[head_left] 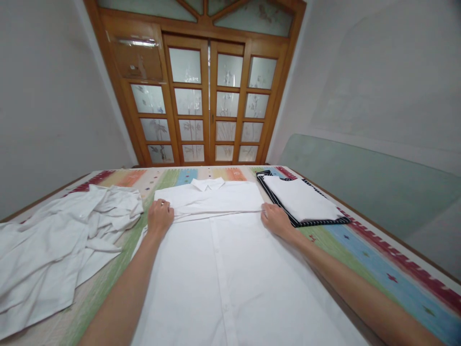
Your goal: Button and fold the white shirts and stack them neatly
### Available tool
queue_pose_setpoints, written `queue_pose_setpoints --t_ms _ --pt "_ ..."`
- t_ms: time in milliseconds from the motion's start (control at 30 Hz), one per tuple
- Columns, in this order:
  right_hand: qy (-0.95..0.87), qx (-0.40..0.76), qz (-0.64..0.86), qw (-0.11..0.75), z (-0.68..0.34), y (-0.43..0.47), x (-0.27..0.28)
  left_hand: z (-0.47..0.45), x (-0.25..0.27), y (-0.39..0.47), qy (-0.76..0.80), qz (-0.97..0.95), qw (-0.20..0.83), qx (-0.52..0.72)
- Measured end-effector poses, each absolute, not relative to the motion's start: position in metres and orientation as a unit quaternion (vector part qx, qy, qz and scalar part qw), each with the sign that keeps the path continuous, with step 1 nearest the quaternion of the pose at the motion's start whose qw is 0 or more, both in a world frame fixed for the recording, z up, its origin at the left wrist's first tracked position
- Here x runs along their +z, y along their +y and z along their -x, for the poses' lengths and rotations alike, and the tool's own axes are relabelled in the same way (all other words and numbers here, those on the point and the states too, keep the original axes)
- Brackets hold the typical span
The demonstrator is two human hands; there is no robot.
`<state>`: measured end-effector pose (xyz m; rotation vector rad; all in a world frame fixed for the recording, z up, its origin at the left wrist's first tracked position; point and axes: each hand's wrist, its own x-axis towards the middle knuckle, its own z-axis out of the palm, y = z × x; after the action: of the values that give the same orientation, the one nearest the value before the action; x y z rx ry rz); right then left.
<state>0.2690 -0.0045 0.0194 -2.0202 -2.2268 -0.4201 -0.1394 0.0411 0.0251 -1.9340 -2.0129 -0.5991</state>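
Observation:
A white button-front shirt (248, 259) lies spread out in front of me, its collar at the far end and its button strip running down the middle. Across the chest a sleeve or fold of cloth forms a horizontal band. At the left end of this band my left hand (160, 218) has its fingers closed on the shirt's edge, a ring showing on one finger. My right hand (276, 220) pinches the right end of the same band. Both hands rest low, close to the surface.
To the left lies a crumpled white garment (54, 245). On the right sits a stack of folded clothes (302, 199), white over black-and-white striped. A colourful patterned cloth (374, 269) covers the surface. Wooden glazed doors (209, 96) stand beyond, and a pale green panel (370, 182) borders the right side.

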Motion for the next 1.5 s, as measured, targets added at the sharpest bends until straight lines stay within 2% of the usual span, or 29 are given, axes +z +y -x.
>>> queue_pose_setpoints --t_ms 300,467,933,1133,1400,1500 --pt "-0.716 -0.189 0.672 0.015 -0.262 0.017 0.033 0.142 0.021 0.046 -0.711 0.67 0.053 -0.207" --pt "-0.697 -0.175 0.695 -0.026 -0.263 0.02 0.036 0.139 0.024 0.044 -0.726 0.66 0.041 -0.188" --pt "-0.697 -0.211 0.685 -0.039 -0.271 0.021 0.032 0.137 0.028 0.041 -0.745 0.638 0.034 -0.19" --pt "-0.68 -0.185 0.708 -0.042 -0.272 0.024 0.034 0.137 0.029 0.039 -0.744 0.642 0.042 -0.181" --pt "-0.672 -0.095 0.734 -0.012 -0.277 0.027 0.047 0.138 0.029 0.04 -0.744 0.644 0.05 -0.169" --pt "-0.668 -0.099 0.737 -0.025 -0.277 0.028 0.046 0.138 0.029 0.04 -0.744 0.644 0.052 -0.17"
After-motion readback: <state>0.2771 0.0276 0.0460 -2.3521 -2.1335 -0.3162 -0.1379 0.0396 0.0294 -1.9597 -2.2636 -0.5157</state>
